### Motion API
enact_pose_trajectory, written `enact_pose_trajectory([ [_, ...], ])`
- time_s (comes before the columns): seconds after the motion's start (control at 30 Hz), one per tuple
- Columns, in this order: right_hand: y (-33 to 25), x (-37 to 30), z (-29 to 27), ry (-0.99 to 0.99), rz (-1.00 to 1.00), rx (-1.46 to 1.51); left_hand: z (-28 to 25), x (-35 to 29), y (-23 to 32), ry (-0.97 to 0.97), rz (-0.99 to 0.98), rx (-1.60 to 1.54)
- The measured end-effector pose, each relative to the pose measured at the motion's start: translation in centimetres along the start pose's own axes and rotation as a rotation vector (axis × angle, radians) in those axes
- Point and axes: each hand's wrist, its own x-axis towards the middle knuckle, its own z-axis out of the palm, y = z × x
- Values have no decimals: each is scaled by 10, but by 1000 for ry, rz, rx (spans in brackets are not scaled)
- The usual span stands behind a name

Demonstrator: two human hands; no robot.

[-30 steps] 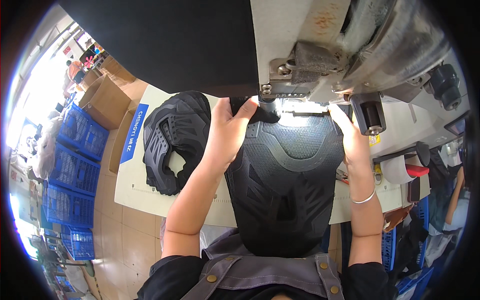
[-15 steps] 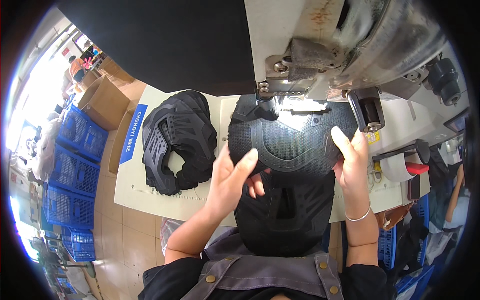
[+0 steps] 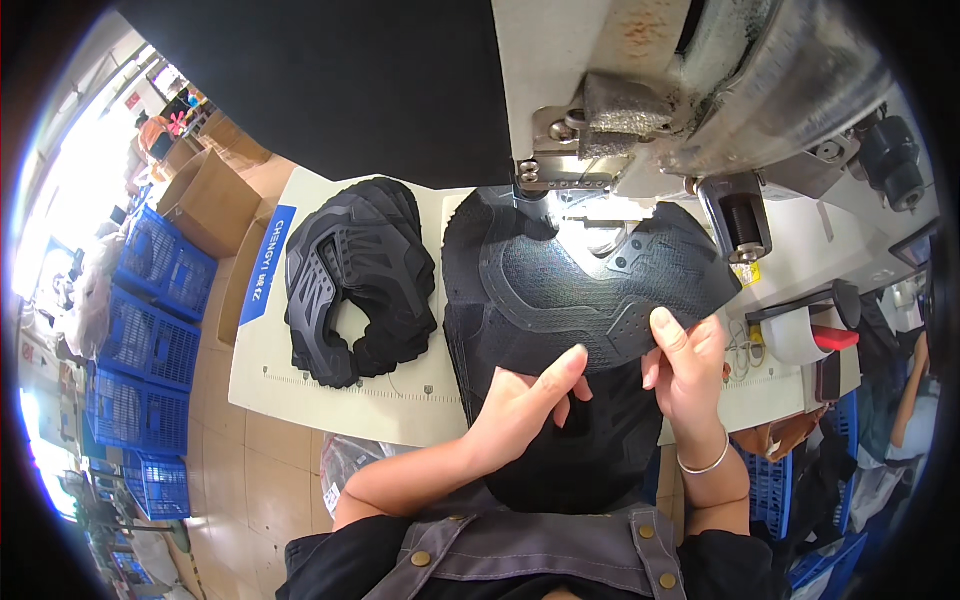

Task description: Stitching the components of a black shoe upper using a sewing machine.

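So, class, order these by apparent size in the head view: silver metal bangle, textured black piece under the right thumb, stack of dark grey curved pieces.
1. Textured black piece
2. Stack of curved pieces
3. Silver bangle

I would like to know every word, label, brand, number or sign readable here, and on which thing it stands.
Blue strip at left edge of the worktable: large white lettering; I do not copy brands or wording.
Worktable front: ruler-like marks; any numbers too small to read.
Yellow label below the dark cylinder: too small to read.
Plastic bag: pale patch with marks, too blurred to read.
Black piece being handled: no readable text.
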Motion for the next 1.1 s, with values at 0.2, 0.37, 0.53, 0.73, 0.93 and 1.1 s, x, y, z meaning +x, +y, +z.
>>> enact_pose_trajectory([
  [0.2, -18, -23, -1, -179, 229, -396, 17, 19, 16, 245, 34, -239],
  [0.37, -29, -23, -16, -78, -538, -676, 11, 24, 18, 280, 62, -339],
  [0.53, -19, 54, -39, -29, -270, -703, 6, 26, 15, 233, 80, -387],
  [0.73, -23, 61, -37, -158, -108, -280, 4, 30, 22, 278, 130, -456],
  [0.93, -22, 60, -33, -138, -150, -312, -8, 36, 18, 258, 282, -301],
  [1.1, -21, 64, -35, -110, -180, -348, -13, 40, 17, 243, 350, -186],
])
